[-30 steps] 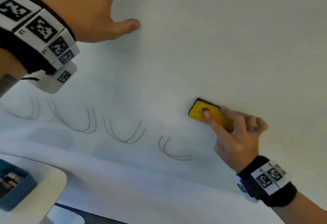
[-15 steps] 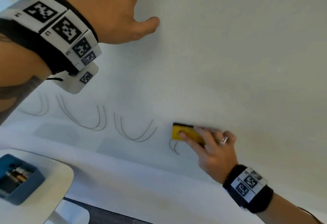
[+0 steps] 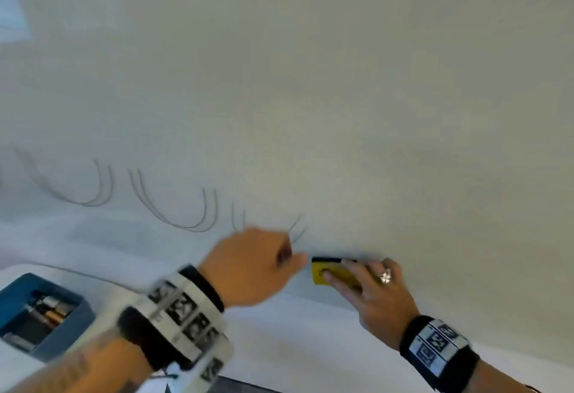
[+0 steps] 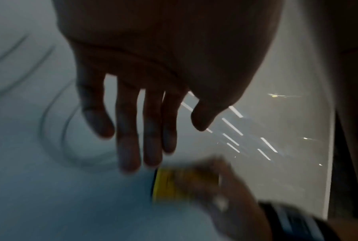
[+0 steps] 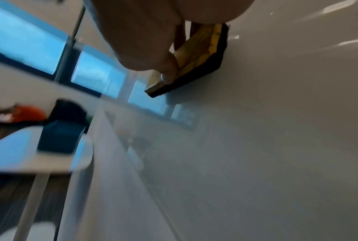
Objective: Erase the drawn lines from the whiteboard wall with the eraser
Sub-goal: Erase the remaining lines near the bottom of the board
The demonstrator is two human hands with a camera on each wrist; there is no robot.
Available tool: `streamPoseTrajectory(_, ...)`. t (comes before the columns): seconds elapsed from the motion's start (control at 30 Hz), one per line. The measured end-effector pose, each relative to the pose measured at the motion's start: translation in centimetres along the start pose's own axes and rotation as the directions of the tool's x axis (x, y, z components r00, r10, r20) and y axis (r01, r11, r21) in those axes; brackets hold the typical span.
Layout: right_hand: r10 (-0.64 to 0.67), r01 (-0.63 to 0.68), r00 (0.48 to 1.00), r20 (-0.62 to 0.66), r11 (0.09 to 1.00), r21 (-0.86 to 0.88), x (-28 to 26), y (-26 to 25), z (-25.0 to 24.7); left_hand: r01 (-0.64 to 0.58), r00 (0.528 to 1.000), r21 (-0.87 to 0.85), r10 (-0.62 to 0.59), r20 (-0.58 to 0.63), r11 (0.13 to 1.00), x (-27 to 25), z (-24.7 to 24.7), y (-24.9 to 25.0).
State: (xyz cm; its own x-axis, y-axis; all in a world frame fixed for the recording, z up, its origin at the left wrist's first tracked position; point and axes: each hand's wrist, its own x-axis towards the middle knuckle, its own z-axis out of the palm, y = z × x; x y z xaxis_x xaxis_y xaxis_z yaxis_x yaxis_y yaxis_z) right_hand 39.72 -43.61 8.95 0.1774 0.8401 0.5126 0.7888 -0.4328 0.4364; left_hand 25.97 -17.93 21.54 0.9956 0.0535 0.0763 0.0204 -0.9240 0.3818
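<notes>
Whiteboard wall (image 3: pixel 341 82) lines (image 3: pixel 186 206) behind left hand (image 3: pixel 248 265)

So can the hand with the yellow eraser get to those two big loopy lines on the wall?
Probably not straight away. The right hand grips the eraser against the wall, but the left hand sits between it and the curved lines.

Bench (image 3: pixel 18 364): white, rounded corner, near left, on a pale leg.
Tray (image 3: pixel 66 335): blue, on the bench.
Windows (image 5: pixel 97 76): blue daylight, far left.
Floor (image 5: pixel 6 203): dark.
</notes>
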Motion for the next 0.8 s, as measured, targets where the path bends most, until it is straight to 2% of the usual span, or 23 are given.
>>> streamPoseTrajectory(0.03, 0.088, -0.086, 0.994, -0.065, 0.996, 0.027, 1.3, -0.6, -0.9, 0.064, 0.977, -0.056, -0.051, 0.208, 0.996, -0.3, 2.3, -0.5)
streamPoseTrajectory(0.07, 0.177, -0.169, 0.974, -0.144, 0.984, 0.063, 2.8, -1.4, -1.7, 0.124, 0.939, -0.147, -0.068, 0.336, 0.981, -0.5, 4.0, -0.7)
streamPoseTrajectory(0.1, 0.254, -0.235, 0.941, -0.222, 0.966, 0.112, 4.1, -2.4, -2.5, 0.189, 0.920, -0.270, -0.074, 0.386, 0.944, -0.7, 5.0, -0.6)
streamPoseTrajectory(0.17, 0.360, -0.297, 0.875, -0.325, 0.927, 0.228, 6.1, -4.7, -3.3, 0.275, 0.942, -0.552, -0.105, 0.318, 0.788, -0.8, 5.7, -0.1)
streamPoseTrajectory(0.23, 0.422, -0.322, 0.831, -0.363, 0.897, 0.304, 7.4, -7.0, -3.3, 0.215, 0.976, -0.754, -0.150, 0.155, 0.621, -0.7, 5.5, 0.3)
streamPoseTrajectory(0.3, 0.484, -0.358, 0.792, -0.371, 0.861, 0.360, 8.3, -8.9, -2.8, 0.150, 0.978, -0.841, -0.202, 0.049, 0.520, -0.3, 5.2, 0.1)
streamPoseTrajectory(0.4, 0.543, -0.389, 0.743, -0.391, 0.826, 0.407, 9.4, -10.8, -2.5, 0.147, 0.974, -0.894, -0.219, 0.056, 0.423, 0.0, 5.1, -0.7)
streamPoseTrajectory(0.5, 0.511, -0.335, 0.769, -0.385, 0.834, 0.437, 10.0, -12.5, -2.7, 0.127, 0.964, -0.930, -0.263, 0.034, 0.346, 0.2, 5.5, -1.8)
streamPoseTrajectory(0.6, 0.464, -0.282, 0.838, -0.287, 0.819, 0.499, 9.8, -12.9, -3.7, 0.089, 0.939, -0.922, -0.341, -0.049, 0.377, 0.6, 5.8, -3.1)
streamPoseTrajectory(0.67, 0.461, -0.293, 0.847, -0.264, 0.820, 0.493, 9.8, -10.6, -5.3, 0.086, 0.901, -0.865, -0.409, -0.144, 0.495, 0.5, 5.9, -3.6)
streamPoseTrajectory(0.73, 0.506, -0.352, 0.804, -0.313, 0.828, 0.436, 10.1, -6.7, -7.7, 0.053, 0.881, -0.730, -0.376, -0.287, 0.682, 0.1, 5.8, -3.9)
streamPoseTrajectory(0.8, 0.535, -0.435, 0.729, -0.428, 0.844, 0.314, 10.1, -2.1, -9.8, -0.022, 0.878, -0.481, -0.213, -0.429, 0.877, 0.0, 5.8, -4.2)
